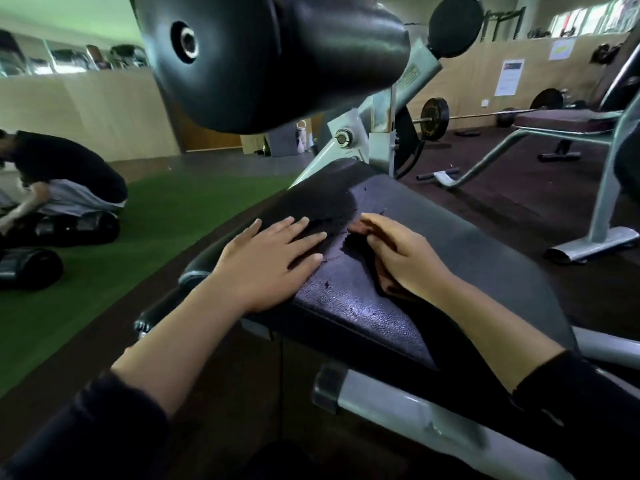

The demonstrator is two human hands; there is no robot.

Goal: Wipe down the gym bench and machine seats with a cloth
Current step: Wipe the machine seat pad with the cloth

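Nearest you, at 6 o'clock: both dark sleeves, pushed up the forearms, probably to keep them off the damp pad. A grey frame tube (pixel 398 407) of the machine crosses just beyond, between your arms.

Machine seat (pixel 450 258), centre frame: black padded vinyl, sloping up away from you, surface cracked and flaking at its middle.

Your left hand (pixel 270 258), at 9 o'clock of the pad's centre: laid flat, fingers straight and spread, gripping nothing. Judged a brace, steadying you and the pad while the other hand works.

Your right hand (pixel 405 254), at 3 o'clock of the left: fingers curled down over the cloth (pixel 356 228), pressing it onto the pad. The cloth is reddish-brown, bunched, and mostly hidden beneath the palm; only an edge shows at the fingertips and a fold near the wrist. Its full size cannot be told.

A darker sheen at 12 o'clock of the hands looks like wetness, though it may be worn vinyl.

Overhead, 12 o'clock: a large black roller pad (pixel 270 60), cut off by the top edge.

Far, 2 o'clock: a bench (pixel 568 120), not yet reached, and a barbell (pixel 485 114). Far, 9 o'clock: a person crouched on green turf (pixel 145 244), their task unclear.
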